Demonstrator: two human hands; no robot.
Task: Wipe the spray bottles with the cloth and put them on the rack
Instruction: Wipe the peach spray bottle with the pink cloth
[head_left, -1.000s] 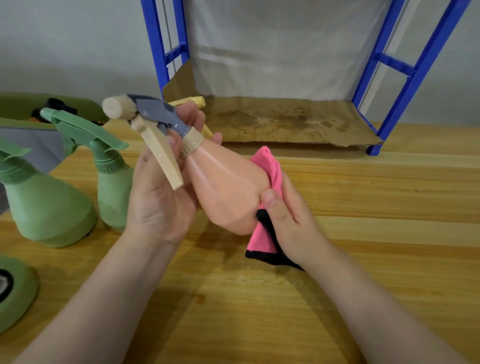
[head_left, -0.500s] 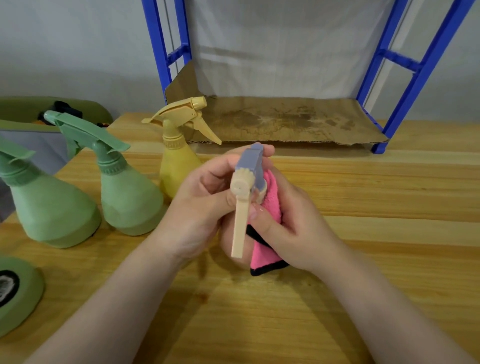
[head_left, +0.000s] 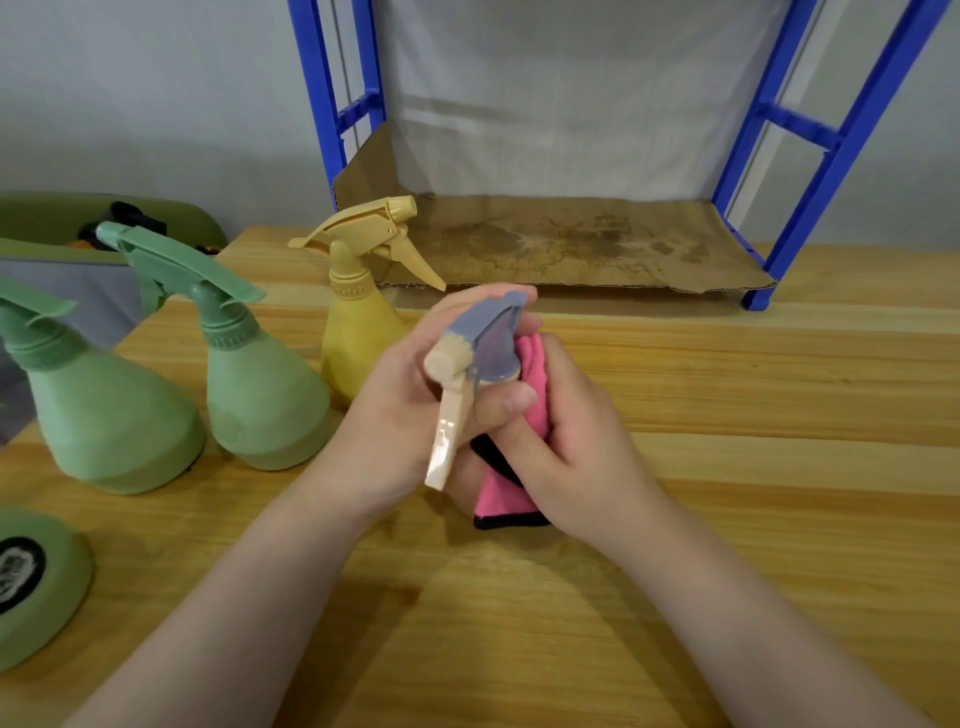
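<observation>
My left hand (head_left: 395, 415) grips the neck of a peach spray bottle with a grey-blue head (head_left: 488, 335) and a beige trigger pointing toward me. Its body is mostly hidden behind both hands. My right hand (head_left: 576, 447) holds a pink cloth with black trim (head_left: 506, 496) wrapped against the bottle's side. A yellow spray bottle (head_left: 358, 332) stands just behind my left hand. Two green spray bottles (head_left: 260, 395) (head_left: 98, 415) stand at the left. The blue rack (head_left: 826, 150) with a cardboard-lined shelf (head_left: 571, 244) stands at the back of the wooden table (head_left: 779, 415).
A green round object with a black and white centre (head_left: 36, 582) lies at the table's left front edge. A green bin (head_left: 57, 223) with dark items sits off the table at the far left. The grey wall is behind the rack.
The peach bottle swung from lying sideways with its body toward me to standing upright between my hands, uncovering the yellow bottle. My right hand moved the cloth up along its side.
</observation>
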